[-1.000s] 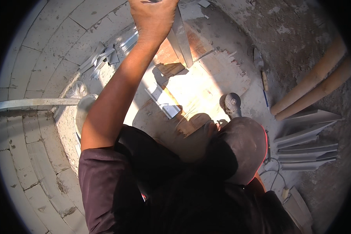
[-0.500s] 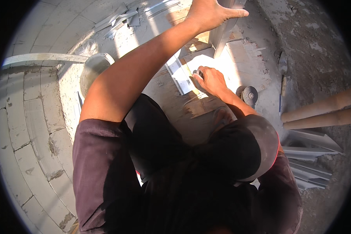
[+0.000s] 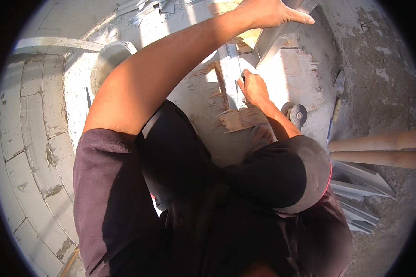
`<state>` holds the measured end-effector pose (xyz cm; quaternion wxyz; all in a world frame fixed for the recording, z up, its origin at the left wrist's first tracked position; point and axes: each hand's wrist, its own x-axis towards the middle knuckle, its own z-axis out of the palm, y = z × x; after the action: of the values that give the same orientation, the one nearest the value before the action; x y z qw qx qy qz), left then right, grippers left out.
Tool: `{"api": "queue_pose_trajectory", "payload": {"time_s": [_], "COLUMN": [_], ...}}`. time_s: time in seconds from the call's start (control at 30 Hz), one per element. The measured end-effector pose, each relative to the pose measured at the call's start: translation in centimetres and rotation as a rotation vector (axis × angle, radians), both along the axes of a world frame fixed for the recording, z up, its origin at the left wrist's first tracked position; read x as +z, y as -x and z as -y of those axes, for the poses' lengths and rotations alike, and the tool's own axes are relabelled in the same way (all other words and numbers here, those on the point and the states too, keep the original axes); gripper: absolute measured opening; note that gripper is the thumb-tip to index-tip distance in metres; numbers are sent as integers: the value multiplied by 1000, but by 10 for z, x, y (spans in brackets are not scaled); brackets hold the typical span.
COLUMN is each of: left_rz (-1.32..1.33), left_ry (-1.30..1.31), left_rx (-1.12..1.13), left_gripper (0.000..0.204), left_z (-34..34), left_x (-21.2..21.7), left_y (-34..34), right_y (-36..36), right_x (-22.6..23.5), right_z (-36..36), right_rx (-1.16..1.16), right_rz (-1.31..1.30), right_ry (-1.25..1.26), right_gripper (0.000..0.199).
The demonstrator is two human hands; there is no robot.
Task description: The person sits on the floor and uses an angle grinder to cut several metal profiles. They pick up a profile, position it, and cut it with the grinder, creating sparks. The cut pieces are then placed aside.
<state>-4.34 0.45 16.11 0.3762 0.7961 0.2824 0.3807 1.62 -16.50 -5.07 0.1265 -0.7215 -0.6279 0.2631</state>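
My left hand (image 3: 268,14) is at the top of the head view, against a tall grey metal channel (image 3: 282,34). Its thumb lies across the channel; the other fingers are partly cut off by the picture's edge. Below it, my right hand (image 3: 255,88) is closed round a small dark thing (image 3: 243,76), mostly hidden by the fingers, so its kind cannot be made out. This hand is beside a flat pale metal strip (image 3: 232,78), which lies over splintered wood boards (image 3: 240,119) on the dusty floor.
An angle grinder's disc (image 3: 298,115) is beside my right forearm. Farther right are a trowel (image 3: 339,85), two wooden poles (image 3: 374,151) and several metal offcuts (image 3: 363,177). A round bucket (image 3: 108,64) stands left of my left arm, near a block wall (image 3: 32,143). Metal scraps (image 3: 145,10) lie at the back.
The metal strip has turned from a slant to lie nearly straight ahead, closer beside the channel. My right hand has shifted slightly forward along it. My left hand and the channel appear farther right.
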Motion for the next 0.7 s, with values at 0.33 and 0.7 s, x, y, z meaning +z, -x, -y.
{"api": "queue_pose_trajectory", "payload": {"time_s": [0.33, 0.7], "left_rz": [-43, -65], "left_ry": [-41, 334], "left_rx": [-109, -347], "left_gripper": [114, 103], "left_z": [-3, -9], "left_x": [-9, 11], "left_y": [-18, 19], "right_y": [-40, -103], "right_x": [109, 52], "right_z": [105, 80], "right_rx": [-91, -635], "right_rz": [-697, -144], "right_ry": [150, -542], "right_gripper": [21, 12]}}
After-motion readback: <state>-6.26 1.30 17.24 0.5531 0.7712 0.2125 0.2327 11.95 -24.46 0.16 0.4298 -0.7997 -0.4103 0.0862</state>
